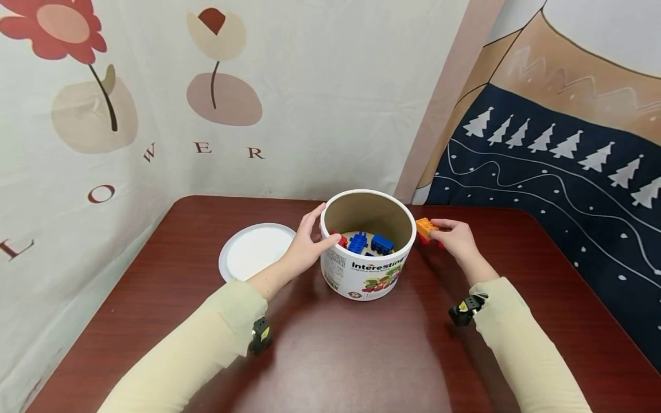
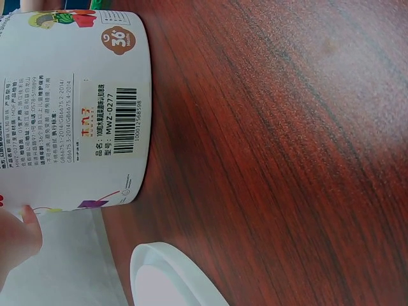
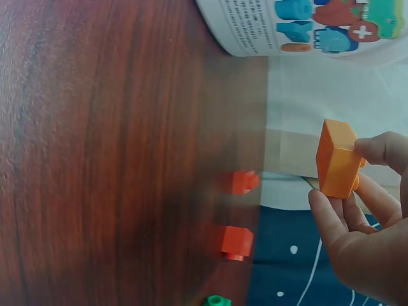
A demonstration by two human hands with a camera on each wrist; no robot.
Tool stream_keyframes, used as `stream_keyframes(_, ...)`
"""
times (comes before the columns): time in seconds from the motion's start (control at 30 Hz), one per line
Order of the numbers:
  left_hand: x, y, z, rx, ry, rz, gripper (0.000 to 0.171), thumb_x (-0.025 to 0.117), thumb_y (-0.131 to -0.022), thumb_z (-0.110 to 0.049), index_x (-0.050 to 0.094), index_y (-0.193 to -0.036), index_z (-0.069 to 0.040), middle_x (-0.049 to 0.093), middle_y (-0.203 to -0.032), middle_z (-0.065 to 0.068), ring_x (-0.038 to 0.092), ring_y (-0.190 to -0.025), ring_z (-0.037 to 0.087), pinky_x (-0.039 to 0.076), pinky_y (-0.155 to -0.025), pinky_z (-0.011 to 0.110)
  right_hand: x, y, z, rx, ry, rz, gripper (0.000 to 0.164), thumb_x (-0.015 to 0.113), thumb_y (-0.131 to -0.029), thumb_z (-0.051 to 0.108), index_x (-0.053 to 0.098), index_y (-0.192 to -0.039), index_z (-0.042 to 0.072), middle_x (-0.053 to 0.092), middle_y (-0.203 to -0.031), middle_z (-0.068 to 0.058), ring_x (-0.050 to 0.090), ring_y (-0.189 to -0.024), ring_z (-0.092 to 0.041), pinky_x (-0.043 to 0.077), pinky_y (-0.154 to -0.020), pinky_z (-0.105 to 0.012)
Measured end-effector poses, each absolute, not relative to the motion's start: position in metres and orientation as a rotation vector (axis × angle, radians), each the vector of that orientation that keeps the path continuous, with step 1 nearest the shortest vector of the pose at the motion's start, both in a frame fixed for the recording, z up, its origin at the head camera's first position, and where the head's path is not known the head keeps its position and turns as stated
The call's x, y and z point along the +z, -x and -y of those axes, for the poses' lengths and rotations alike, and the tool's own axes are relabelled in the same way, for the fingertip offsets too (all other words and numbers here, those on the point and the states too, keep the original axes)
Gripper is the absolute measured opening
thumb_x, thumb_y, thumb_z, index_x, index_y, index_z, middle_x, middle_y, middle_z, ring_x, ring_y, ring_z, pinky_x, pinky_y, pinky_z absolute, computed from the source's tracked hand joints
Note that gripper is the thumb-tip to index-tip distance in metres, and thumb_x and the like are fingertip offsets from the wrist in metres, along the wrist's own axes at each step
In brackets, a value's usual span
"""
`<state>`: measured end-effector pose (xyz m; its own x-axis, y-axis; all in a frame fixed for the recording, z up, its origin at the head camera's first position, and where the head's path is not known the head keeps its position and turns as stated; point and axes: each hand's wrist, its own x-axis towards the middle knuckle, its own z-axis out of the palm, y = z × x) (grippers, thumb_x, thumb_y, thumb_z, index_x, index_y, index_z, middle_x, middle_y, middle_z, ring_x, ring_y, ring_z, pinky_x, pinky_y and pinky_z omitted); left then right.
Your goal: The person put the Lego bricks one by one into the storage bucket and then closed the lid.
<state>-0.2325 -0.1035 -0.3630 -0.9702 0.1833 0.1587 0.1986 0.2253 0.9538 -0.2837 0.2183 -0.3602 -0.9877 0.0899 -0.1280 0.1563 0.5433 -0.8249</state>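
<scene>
A white round bucket [image 1: 373, 275] with printed fruit stands on the table, holding blue blocks [image 1: 382, 244] and a red block [image 1: 341, 241]. My left hand [image 1: 303, 245] grips its left side, the thumb over the rim and the fingers along the outside. In the left wrist view part of that hand [image 2: 18, 239] touches the bucket's wall [image 2: 57, 182]. Just right of the bucket, my right hand [image 1: 457, 240] pinches an orange building block [image 1: 426, 227] between thumb and fingers. In the right wrist view the orange block [image 3: 338, 159] is raised, with its studs toward the palm.
A white round lid [image 1: 258, 252] lies left of the bucket. Beyond the right hand, red blocks [image 3: 237, 241] and a green block [image 3: 218, 301] sit on the table [image 3: 95, 159]. Printed cloth [image 1: 330, 115] hangs behind the table's back edge.
</scene>
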Motion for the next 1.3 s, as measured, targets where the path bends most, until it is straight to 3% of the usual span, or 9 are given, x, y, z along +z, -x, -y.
stream_keyframes(0.13,-0.363,0.233,0.104,-1.913,0.379,2.455,0.074,0.064,-0.088,-0.015,0.022,-0.148,-0.01,0.023,-0.149,0.014,0.028,-0.137,0.032,0.033,-0.111,0.046,-0.354,0.282,-0.219,-1.445,-0.183,-2.701,0.048,0.056,-0.086,0.01,0.05,-0.132,-0.002,0.049,-0.133,-0.026,0.051,-0.1,-0.023,0.045,-0.065,-0.005)
stream_keyframes(0.4,-0.365,0.233,0.103,-1.927,0.382,2.441,0.074,0.064,-0.087,-0.014,0.022,-0.148,-0.011,0.023,-0.149,0.014,0.028,-0.138,0.033,0.033,-0.111,0.046,-0.345,0.277,-0.22,-1.451,-0.149,-2.691,0.047,0.055,-0.088,0.009,0.049,-0.134,-0.001,0.048,-0.134,-0.026,0.048,-0.108,-0.028,0.042,-0.065,-0.002)
stream_keyframes(0.6,-0.365,0.232,0.103,-1.924,0.39,2.443,0.074,0.063,-0.087,-0.014,0.022,-0.149,-0.01,0.023,-0.149,0.014,0.027,-0.138,0.033,0.032,-0.111,0.047,-0.337,0.273,-0.219,-1.425,-0.12,-2.709,0.047,0.056,-0.088,0.011,0.049,-0.134,0.0,0.049,-0.133,-0.025,0.049,-0.108,-0.027,0.044,-0.071,-0.005)
stream_keyframes(0.77,-0.365,0.232,0.104,-1.925,0.385,2.441,0.074,0.064,-0.087,-0.014,0.022,-0.149,-0.01,0.023,-0.149,0.014,0.028,-0.138,0.032,0.032,-0.111,0.047,-0.33,0.27,-0.218,-1.407,-0.138,-2.71,0.048,0.056,-0.089,0.013,0.049,-0.135,0.003,0.048,-0.135,-0.023,0.048,-0.11,-0.03,0.048,-0.084,-0.016)
stream_keyframes(1.0,-0.363,0.231,0.104,-1.922,0.376,2.444,0.075,0.064,-0.087,-0.014,0.022,-0.149,-0.01,0.023,-0.149,0.014,0.029,-0.137,0.033,0.033,-0.111,0.046,-0.316,0.267,-0.217,-1.427,-0.08,-2.708,0.047,0.056,-0.09,0.013,0.048,-0.135,0.001,0.047,-0.135,-0.024,0.047,-0.109,-0.03,0.044,-0.07,-0.003)
stream_keyframes(1.3,-0.362,0.23,0.104,-1.925,0.388,2.438,0.075,0.064,-0.088,-0.013,0.021,-0.149,-0.009,0.023,-0.149,0.015,0.029,-0.137,0.035,0.033,-0.111,0.046,-0.296,0.261,-0.212,-1.443,0.051,-2.704,0.047,0.056,-0.091,0.014,0.048,-0.136,0.002,0.047,-0.136,-0.022,0.048,-0.108,-0.027,0.045,-0.072,-0.002)
